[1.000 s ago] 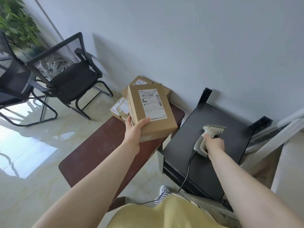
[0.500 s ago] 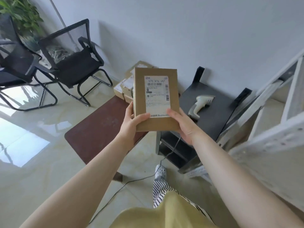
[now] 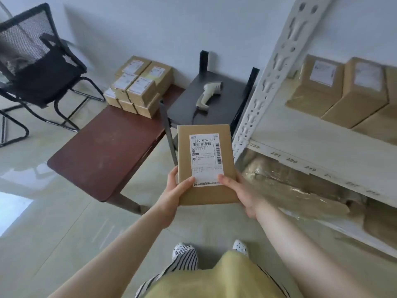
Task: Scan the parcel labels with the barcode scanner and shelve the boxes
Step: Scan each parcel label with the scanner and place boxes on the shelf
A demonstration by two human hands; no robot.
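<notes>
A flat brown parcel (image 3: 206, 194) with a white barcode label facing up is held in front of me. My left hand (image 3: 174, 195) grips its lower left corner, thumb on the label's edge. My right hand (image 3: 245, 193) grips the lower right corner, thumb on top and fingers underneath. The beige barcode scanner (image 3: 209, 93) lies on the small black stand (image 3: 232, 104), its cable trailing off the near side. Neither hand touches it. Several labelled parcels (image 3: 137, 89) are stacked at the far end of the low brown table (image 3: 103, 147).
A white metal shelving unit (image 3: 322, 147) stands at the right, with numbered shelf edges. Labelled brown boxes (image 3: 339, 91) sit on its upper shelf and wrapped packages (image 3: 290, 183) on the lower one. A black mesh chair (image 3: 38, 67) stands at the left on the glossy floor.
My right hand left the scanner on the black stand and took hold of the parcel's right side. The view swung right and the parcel came down toward the white shelves.
</notes>
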